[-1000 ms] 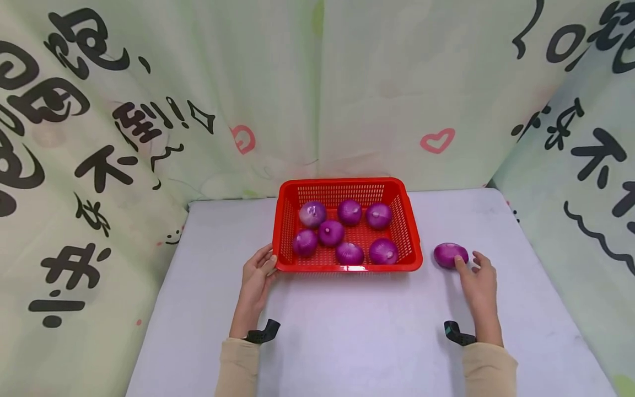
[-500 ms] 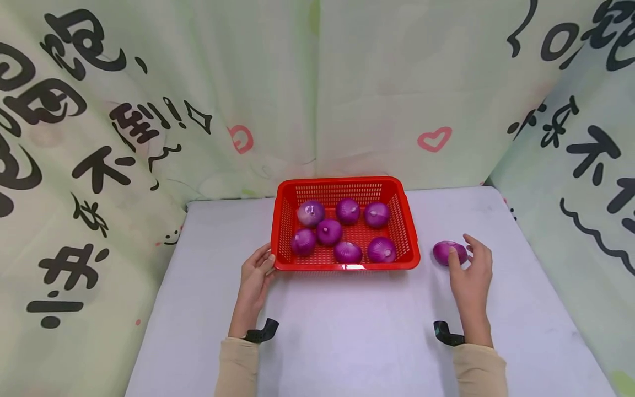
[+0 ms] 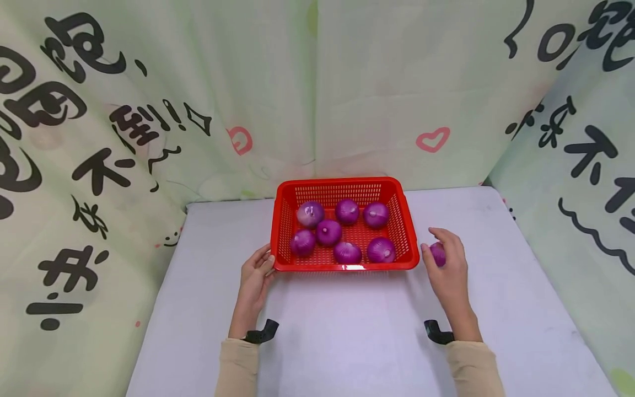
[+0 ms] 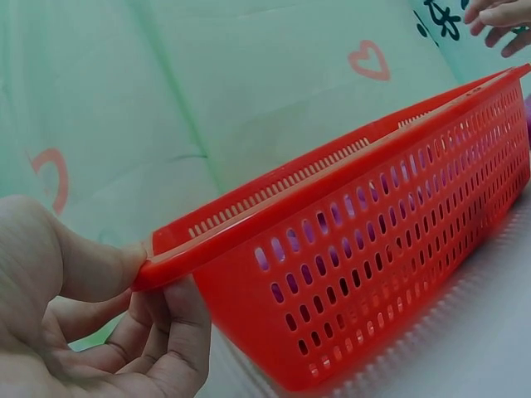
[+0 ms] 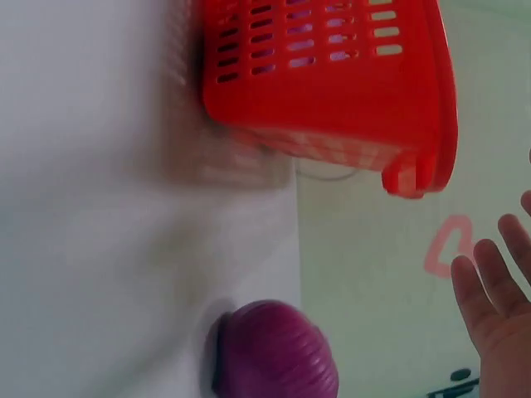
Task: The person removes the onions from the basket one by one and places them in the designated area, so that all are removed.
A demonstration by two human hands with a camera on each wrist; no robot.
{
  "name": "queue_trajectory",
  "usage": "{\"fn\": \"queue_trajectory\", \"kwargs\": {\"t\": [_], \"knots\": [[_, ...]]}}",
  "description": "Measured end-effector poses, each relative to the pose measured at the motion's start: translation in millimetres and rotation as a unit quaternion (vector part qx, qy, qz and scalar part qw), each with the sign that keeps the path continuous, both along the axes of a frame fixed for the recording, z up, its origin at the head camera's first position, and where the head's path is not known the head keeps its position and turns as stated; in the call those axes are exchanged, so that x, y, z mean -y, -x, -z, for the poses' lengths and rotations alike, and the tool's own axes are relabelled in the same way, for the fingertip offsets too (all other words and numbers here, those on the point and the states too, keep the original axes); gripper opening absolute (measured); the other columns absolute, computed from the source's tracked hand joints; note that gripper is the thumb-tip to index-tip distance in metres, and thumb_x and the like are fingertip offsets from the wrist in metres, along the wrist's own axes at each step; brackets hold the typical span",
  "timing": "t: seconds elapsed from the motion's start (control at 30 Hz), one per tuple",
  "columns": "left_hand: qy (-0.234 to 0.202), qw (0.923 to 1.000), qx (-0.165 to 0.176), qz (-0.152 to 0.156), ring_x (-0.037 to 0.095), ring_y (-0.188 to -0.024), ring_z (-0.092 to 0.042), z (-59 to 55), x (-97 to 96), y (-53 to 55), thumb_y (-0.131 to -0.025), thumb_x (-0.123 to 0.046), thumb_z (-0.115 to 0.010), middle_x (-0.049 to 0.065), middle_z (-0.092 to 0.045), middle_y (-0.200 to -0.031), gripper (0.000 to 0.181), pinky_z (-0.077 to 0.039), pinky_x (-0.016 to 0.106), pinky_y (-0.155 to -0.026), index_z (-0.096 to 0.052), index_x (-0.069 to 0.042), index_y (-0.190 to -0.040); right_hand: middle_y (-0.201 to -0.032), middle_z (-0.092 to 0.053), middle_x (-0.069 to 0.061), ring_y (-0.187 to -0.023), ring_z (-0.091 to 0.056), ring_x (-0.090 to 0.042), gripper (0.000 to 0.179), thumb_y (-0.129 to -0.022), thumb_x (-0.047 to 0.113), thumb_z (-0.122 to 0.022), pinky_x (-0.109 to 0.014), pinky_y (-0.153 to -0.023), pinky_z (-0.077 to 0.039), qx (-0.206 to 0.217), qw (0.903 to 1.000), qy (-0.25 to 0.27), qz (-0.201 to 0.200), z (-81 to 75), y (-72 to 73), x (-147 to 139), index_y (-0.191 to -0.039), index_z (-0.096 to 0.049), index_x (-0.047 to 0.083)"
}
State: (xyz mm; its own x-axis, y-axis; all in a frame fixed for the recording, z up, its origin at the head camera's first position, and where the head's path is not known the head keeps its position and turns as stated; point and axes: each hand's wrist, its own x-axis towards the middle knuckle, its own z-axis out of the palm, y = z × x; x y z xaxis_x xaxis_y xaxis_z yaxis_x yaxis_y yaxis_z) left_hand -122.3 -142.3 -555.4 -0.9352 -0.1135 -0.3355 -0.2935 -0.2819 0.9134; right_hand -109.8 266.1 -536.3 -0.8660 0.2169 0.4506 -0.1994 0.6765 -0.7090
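Note:
My left hand (image 3: 255, 282) pinches the left front corner of a red plastic basket (image 3: 307, 267), thumb on the rim and fingers beneath it in the left wrist view. Several purple onions, such as this onion (image 3: 328, 232), lie inside the basket. To the right of it, a single onion (image 5: 278, 352) rests on the table. My right hand (image 3: 448, 273) hovers over that onion near the basket's right side, hiding part of it in the head view. In the right wrist view its spread fingers (image 5: 494, 286) are apart from the onion.
A white-covered table (image 3: 347, 336) carries everything. The basket stands near its back edge, close to a pale green curtain (image 3: 372, 99) with dark lettering and pink hearts. Side curtains (image 3: 585, 220) flank the table.
My right hand has moved left from beside the loose onion to over it, nearer the basket. The onion stays about where it was. My left hand keeps its hold on the rim.

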Motion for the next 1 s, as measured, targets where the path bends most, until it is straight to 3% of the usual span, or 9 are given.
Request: {"fn": "queue_trajectory", "kwargs": {"t": [0.07, 0.23, 0.33, 0.47, 0.73, 1.0], "knots": [[0.002, 1.0000, -0.001, 0.000, 0.016, -0.104, -0.064, 0.0, 0.1, 0.0, -0.105, -0.006, -0.057, 0.006, -0.058, -0.127, 0.045, -0.060, 0.021, -0.084, -0.053, -0.006, -0.150, -0.141, -0.059, -0.018, -0.127, -0.056, -0.033, 0.050, -0.092, 0.001, -0.076, 0.003, -0.100, -0.032, -0.019, 0.9992, -0.009, -0.033, -1.6, 3.3, 8, -0.140, -0.062, 0.006], [-0.002, 1.0000, -0.003, -0.002, 0.018, -0.107, -0.065, 0.5, 0.5, 0.0, -0.105, -0.006, -0.058, 0.008, -0.059, -0.131, 0.044, -0.060, 0.023, -0.085, -0.054, -0.007, -0.149, -0.141, -0.059, -0.016, -0.134, -0.052, -0.032, 0.051, -0.091, 0.004, -0.078, -0.002, -0.111, -0.030, -0.014, 0.9940, -0.036, -0.103, -4.4, 11.2, 29, -0.139, -0.061, 0.005], [-0.003, 1.0000, -0.003, -0.006, 0.017, -0.103, -0.066, 1.9, 0.6, -0.3, -0.105, -0.007, -0.059, 0.010, -0.060, -0.133, 0.044, -0.060, 0.024, -0.083, -0.055, -0.007, -0.148, -0.143, -0.059, -0.013, -0.138, -0.050, -0.030, 0.052, -0.091, 0.008, -0.079, -0.023, -0.119, -0.041, 0.012, 0.9891, -0.048, -0.138, -4.3, 14.9, 42, -0.140, -0.061, 0.007], [0.003, 0.9999, -0.005, -0.010, 0.014, -0.097, -0.068, 3.3, -0.5, -0.5, -0.105, -0.008, -0.059, 0.011, -0.060, -0.134, 0.043, -0.059, 0.023, -0.078, -0.055, -0.008, -0.147, -0.144, -0.058, -0.010, -0.139, -0.050, -0.029, 0.053, -0.092, 0.012, -0.080, -0.053, -0.113, -0.048, 0.050, 0.9794, -0.057, -0.187, -4.9, 22.0, 58, -0.141, -0.060, 0.010], [0.009, 0.9999, -0.008, -0.008, 0.013, -0.095, -0.070, 3.1, -1.8, -1.0, -0.104, -0.008, -0.061, 0.011, -0.061, -0.131, 0.043, -0.061, 0.025, -0.079, -0.056, -0.006, -0.147, -0.140, -0.060, -0.010, -0.134, -0.054, -0.030, 0.045, -0.096, 0.025, -0.076, -0.053, -0.112, -0.051, 0.128, 0.9582, -0.092, -0.239, -7.2, 40.5, 83, -0.136, -0.064, 0.010], [0.011, 0.9999, -0.010, -0.003, 0.013, -0.097, -0.069, 2.1, -0.3, -0.6, -0.104, -0.008, -0.060, 0.012, -0.060, -0.134, 0.044, -0.061, 0.025, -0.080, -0.055, -0.006, -0.147, -0.146, -0.060, -0.010, -0.140, -0.053, -0.033, 0.058, -0.096, 0.041, -0.073, -0.055, -0.115, -0.048, 0.236, 0.9226, -0.161, -0.259, -12.1, 53.0, 93, -0.144, -0.060, 0.011]]}}
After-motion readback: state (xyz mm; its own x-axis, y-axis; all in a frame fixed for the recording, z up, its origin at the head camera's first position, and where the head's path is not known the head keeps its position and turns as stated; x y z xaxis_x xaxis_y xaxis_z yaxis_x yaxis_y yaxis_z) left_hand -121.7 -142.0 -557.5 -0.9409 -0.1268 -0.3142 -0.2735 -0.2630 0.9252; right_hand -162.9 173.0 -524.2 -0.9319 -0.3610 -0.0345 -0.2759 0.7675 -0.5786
